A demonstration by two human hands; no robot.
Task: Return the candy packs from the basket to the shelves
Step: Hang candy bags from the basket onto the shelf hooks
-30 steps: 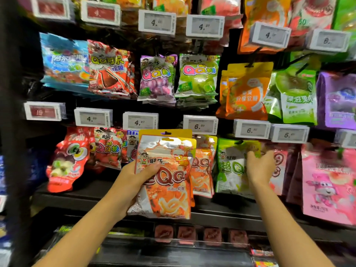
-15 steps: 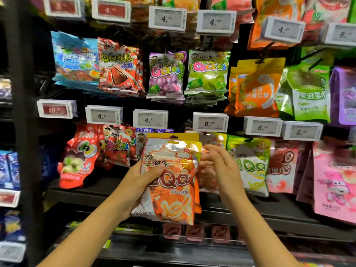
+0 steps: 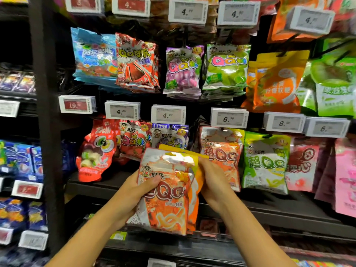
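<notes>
Now the right hand (image 3: 212,179) has come over to grip the yellow pack (image 3: 194,191) behind the orange candy pack (image 3: 165,191). Left hand (image 3: 134,191) fingers grip the orange one, at 6 o'clock from the hanging packs (image 3: 221,151).

R hand (image 3: 213,178): no longer reaching to the green pack (image 3: 264,160) hanging on the shelf as 1 s ago; now gripping the right edge of the packs held in front, at the yellow pack (image 3: 197,182) behind the orange pack (image 3: 165,191). Hanging orange pack (image 3: 221,151), half hidden 0.5 s ago, is showing again. Camera is sitting closer and further left.
</notes>
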